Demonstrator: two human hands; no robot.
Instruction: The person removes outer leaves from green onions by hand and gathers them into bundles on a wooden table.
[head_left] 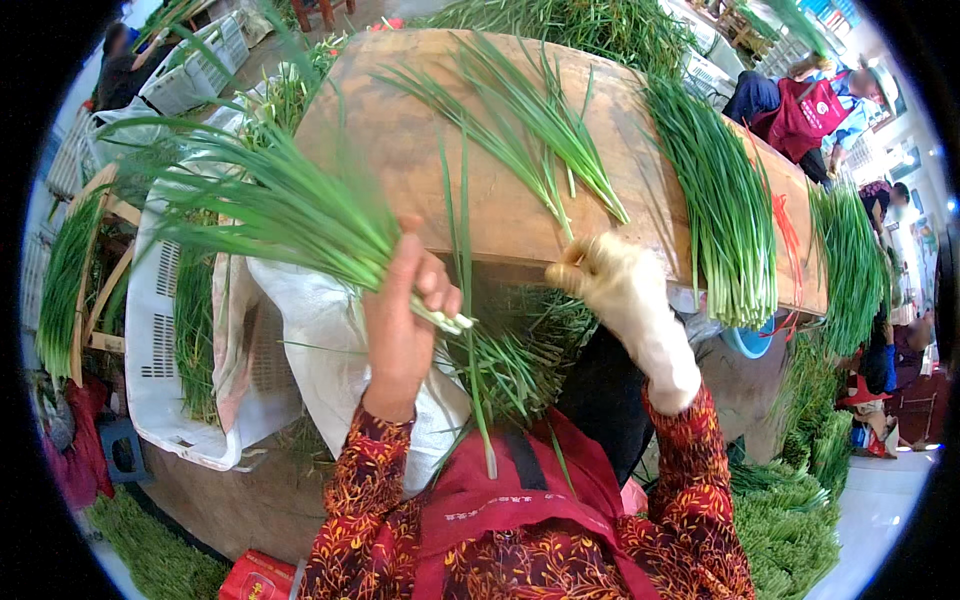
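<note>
My bare left hand [405, 285] is closed round a thick bunch of garlic chives [300, 215]. Their white ends poke out below my fist, and the green leaves fan to the upper left, blurred by motion. On my right hand [620, 285] is a pale, soiled glove, with the fingers pinched together at the table's near edge. A thin cluster of loose chives [515, 165] runs down to those fingertips. Beside it lies another small cluster [580, 150] on the wooden table [380, 120]. A few stray leaves hang over my red apron [510, 465].
A tidy pile of chives [725, 210] covers the table's right side, near red ties [785, 235]. A white plastic crate [150, 370] and white sacking [320, 330] are at left. A blue bucket [750, 340] sits under the right edge. Co-workers sit beyond, among more chive heaps.
</note>
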